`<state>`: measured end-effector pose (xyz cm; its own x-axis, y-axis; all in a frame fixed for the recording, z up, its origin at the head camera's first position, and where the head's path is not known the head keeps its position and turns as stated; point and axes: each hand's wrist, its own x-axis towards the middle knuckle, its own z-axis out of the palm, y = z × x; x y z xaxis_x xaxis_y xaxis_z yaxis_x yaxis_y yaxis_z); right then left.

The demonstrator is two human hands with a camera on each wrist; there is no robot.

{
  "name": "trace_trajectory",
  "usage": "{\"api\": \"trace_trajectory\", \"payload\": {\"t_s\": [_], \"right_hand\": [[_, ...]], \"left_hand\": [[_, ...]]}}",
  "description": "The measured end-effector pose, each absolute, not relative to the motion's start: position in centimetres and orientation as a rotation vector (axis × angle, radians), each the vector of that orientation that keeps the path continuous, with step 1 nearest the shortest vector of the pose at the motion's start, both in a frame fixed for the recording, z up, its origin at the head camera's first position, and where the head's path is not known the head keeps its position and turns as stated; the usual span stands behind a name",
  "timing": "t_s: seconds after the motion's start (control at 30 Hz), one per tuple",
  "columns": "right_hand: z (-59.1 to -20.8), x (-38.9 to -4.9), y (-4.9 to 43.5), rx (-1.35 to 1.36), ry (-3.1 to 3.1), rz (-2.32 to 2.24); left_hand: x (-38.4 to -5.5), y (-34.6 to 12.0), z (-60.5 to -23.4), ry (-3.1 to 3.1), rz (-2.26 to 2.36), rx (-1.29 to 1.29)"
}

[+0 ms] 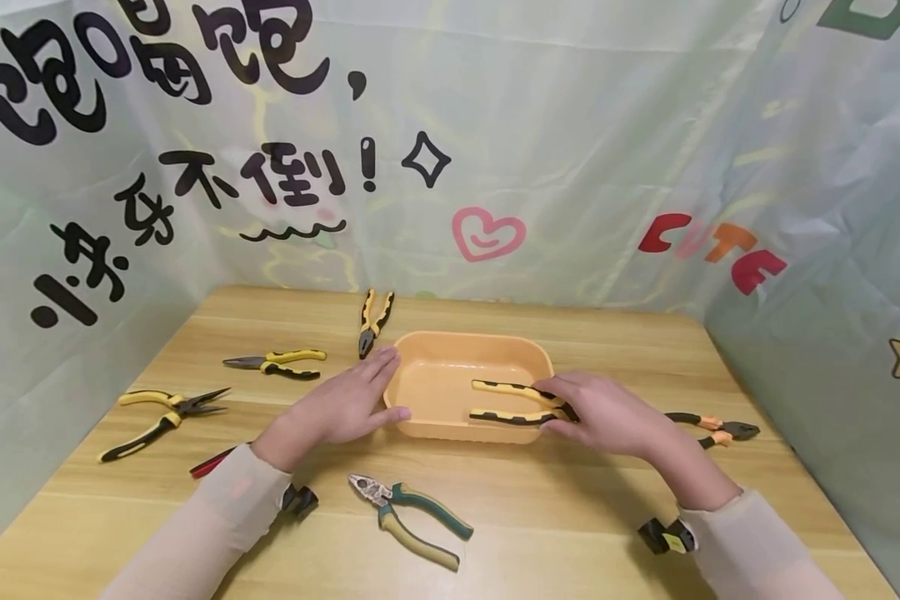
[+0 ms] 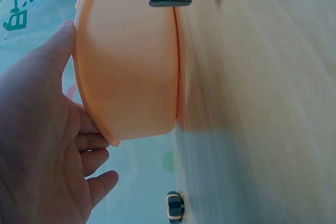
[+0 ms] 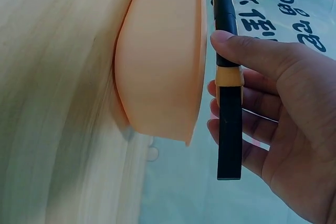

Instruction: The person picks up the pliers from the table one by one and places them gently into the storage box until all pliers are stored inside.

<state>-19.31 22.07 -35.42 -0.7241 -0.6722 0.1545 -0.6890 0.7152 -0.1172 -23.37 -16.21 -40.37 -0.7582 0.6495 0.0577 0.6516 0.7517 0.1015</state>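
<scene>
An orange plastic basin [image 1: 435,387] sits mid-table. At its left rim, my left hand [image 1: 348,404] touches the edge with fingers mostly straight and thumb spread toward the front. My right hand [image 1: 607,412] pinches yellow-and-black pliers [image 1: 506,416] between thumb and fingers at the basin's right side. Their handles point left over the basin in the head view. In the right wrist view the pliers [image 3: 229,129] appear edge-on, a little above the rim. Nearer the front lie pliers with green and beige handles [image 1: 427,502], jaws toward the upper left.
Long-nose pliers [image 1: 167,422] and another yellow-black pair [image 1: 270,364] lie at left, a third [image 1: 367,333] behind the basin. A red handle [image 1: 213,461] shows beside my left forearm. Orange-and-black pliers [image 1: 738,431] lie right. Printed cloth [image 1: 570,150] walls the table's back and sides.
</scene>
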Motion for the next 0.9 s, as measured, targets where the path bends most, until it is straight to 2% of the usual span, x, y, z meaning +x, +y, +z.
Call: {"api": "trace_trajectory", "payload": {"t_s": [0.9], "right_hand": [[-33.3,-23.3,19.8,1.162,-2.875,0.222]], "left_hand": [[-23.3,-16.2,-40.4,-2.931,-0.187,-1.074]]}}
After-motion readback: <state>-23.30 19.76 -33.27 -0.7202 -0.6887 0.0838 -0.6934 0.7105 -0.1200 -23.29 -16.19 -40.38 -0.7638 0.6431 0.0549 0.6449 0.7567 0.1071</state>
